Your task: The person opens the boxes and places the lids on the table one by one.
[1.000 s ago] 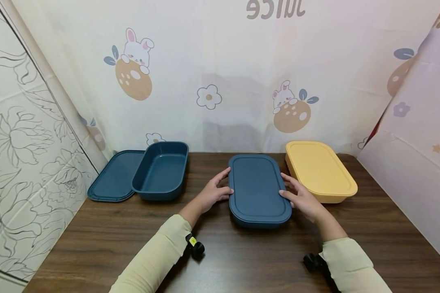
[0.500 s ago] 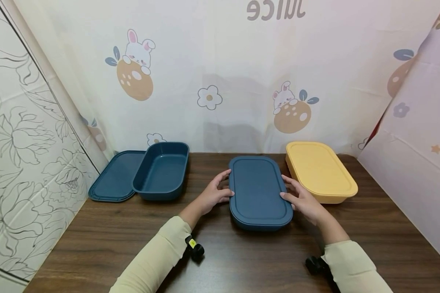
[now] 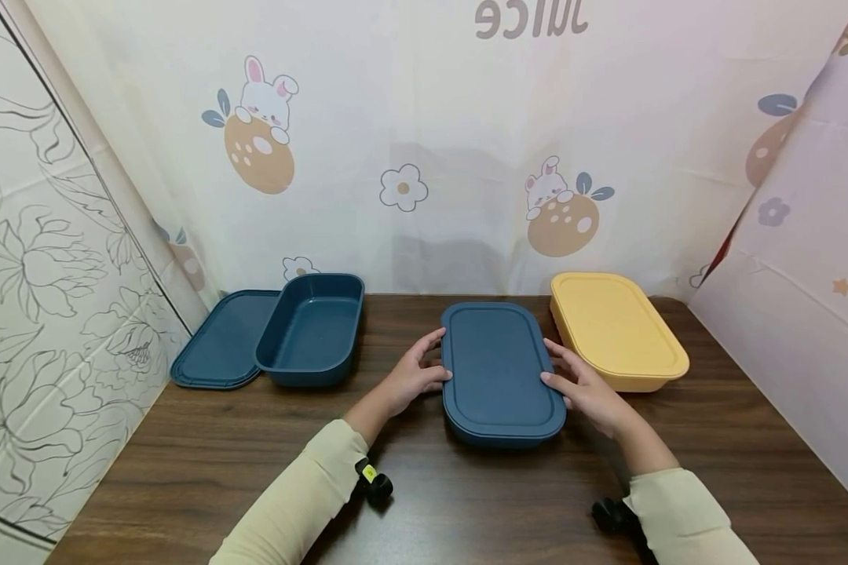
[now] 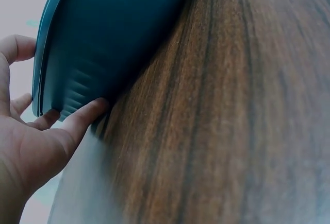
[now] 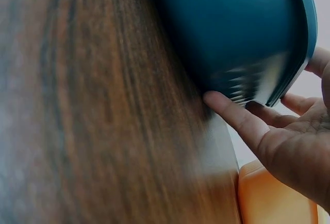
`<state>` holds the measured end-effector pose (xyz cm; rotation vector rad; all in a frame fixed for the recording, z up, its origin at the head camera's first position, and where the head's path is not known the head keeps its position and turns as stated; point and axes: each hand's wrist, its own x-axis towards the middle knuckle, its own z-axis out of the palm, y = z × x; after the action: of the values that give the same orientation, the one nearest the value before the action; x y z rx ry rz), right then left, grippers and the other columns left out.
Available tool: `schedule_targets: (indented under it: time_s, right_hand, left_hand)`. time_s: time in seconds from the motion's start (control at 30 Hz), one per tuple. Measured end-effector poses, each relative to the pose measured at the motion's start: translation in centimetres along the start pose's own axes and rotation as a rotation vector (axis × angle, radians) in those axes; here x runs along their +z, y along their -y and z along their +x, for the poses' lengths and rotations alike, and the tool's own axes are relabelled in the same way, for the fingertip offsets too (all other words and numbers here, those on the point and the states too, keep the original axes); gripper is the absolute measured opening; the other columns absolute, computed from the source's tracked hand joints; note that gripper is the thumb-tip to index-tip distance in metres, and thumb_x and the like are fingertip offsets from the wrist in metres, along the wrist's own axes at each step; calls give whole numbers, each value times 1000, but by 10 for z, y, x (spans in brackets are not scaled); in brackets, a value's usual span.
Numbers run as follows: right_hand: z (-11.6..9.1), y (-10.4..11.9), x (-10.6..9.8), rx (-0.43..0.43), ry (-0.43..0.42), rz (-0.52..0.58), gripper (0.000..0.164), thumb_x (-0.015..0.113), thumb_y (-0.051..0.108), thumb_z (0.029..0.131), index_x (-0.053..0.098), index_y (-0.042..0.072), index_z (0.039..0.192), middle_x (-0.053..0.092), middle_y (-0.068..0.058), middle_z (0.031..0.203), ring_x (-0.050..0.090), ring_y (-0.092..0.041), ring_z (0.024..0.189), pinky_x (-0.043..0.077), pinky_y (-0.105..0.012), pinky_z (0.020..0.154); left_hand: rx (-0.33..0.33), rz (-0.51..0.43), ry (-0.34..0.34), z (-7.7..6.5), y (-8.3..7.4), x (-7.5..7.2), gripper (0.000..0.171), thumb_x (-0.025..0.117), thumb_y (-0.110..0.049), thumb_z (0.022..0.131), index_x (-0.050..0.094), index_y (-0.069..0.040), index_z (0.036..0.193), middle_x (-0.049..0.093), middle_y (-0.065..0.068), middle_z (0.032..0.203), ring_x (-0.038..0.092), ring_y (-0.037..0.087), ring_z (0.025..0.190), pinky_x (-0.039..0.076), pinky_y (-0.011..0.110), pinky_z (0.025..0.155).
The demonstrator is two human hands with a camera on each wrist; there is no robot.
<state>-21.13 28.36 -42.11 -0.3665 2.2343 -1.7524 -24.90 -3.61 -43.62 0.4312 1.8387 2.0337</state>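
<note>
A dark blue food container with its lid on [image 3: 502,369] lies on the table in the middle of the head view. My left hand [image 3: 411,378] grips its left long side, thumb at the lid's rim and fingertips along the wall. On the opposite side my right hand [image 3: 585,388] holds it in the same way. Both wrist views show fingertips low on the container's ribbed wall [image 4: 77,87], down near the tabletop. The lid covers whatever is inside.
To the left stands an uncovered blue container [image 3: 318,329], beside a loose blue lid [image 3: 226,341] that it partly overlaps. A yellow lidded container [image 3: 618,326] stands at the back right of the wooden table [image 3: 424,510]. A printed curtain [image 3: 452,102] hangs behind.
Both hands have drawn the lidded blue container slightly toward me and a little to the right. The other containers and the loose lid have stayed put.
</note>
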Motion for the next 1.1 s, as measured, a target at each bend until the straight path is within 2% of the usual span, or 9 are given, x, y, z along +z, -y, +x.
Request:
schedule_targets:
  time_s: [0.27,0.47,0.5,0.67,0.83,1.1]
  right_hand:
    - [-3,-2,-1,17,10,50,71,49,27,104,6,18,158,19,-30,150,60,-21,107,56,-42,81]
    - [-7,-2,0,38,-12,56,70,48,29,104,7,13,158,20,-30,149,55,-24,112,55,-43,81]
    - [-8,-1,0,40,-12,60,69,48,29,104,8,13,158,21,-30,149,55,-24,113,55,-44,81]
    - [-12,-2,1,40,10,104,67,48,28,104,10,11,157,24,-28,148,58,-18,110,55,-45,83]
    - [-17,-3,2,43,58,150,68,45,26,105,5,4,156,19,-30,149,61,-13,107,54,-44,84]
    - [-23,-5,0,40,108,197,68,43,20,106,1,-2,154,11,-32,152,62,-15,109,54,-43,86]
  left_hand:
    - [24,8,-11,-2,2,1,74,61,-2,89,30,-20,154,33,13,150,50,28,120,54,39,85]
    - [34,47,-21,-6,0,0,71,65,-4,90,34,-18,152,35,14,150,48,32,124,55,38,85]
    - [32,59,-18,-8,-4,1,71,66,-4,90,34,-16,152,35,15,150,47,33,125,54,38,85]
    - [31,137,-8,-13,-9,0,71,68,-3,88,35,-10,151,35,16,150,44,37,129,55,37,85]
    - [45,192,-17,-15,-5,-1,70,72,-8,88,39,-14,149,39,12,149,47,33,125,55,36,84]
    - [99,388,-50,-21,-10,0,67,76,-17,85,46,-16,145,41,10,144,48,30,127,42,50,101]
